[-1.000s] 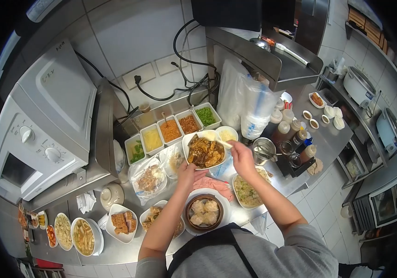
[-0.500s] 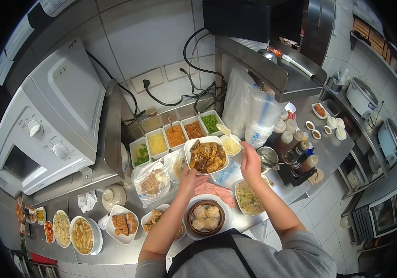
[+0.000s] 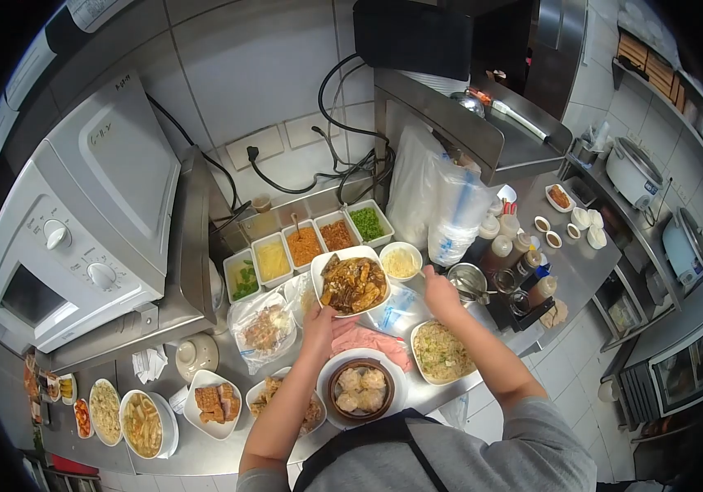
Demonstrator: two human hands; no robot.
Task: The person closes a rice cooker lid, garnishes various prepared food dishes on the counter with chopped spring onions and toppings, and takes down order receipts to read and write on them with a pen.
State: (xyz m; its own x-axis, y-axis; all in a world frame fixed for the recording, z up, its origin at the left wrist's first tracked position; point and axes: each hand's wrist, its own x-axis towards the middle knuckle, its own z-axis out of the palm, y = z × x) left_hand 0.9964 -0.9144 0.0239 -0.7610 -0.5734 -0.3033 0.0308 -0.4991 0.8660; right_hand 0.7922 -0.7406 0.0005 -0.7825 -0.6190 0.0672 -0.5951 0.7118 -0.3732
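Observation:
My left hand grips the lower left edge of a squarish white dish, its fingers partly hidden underneath. Dark, glossy brown pieces of food fill that dish. To the right, my right hand is closed around the handle of a spoon. The spoon's head is hard to make out at the small white bowl of pale chopped food. A folded pink cloth lies below the dish, above a round container of dumplings on a white plate.
Topping tubs line the wall. Sauce bottles and a metal pot stand at the right. Fried rice sits beside my right forearm. Several filled dishes, including a soup bowl, stand left, near a microwave.
My right hand has lowered the spoon from above the dish's right side to the small bowl. The held dish has shifted slightly left and down in view.

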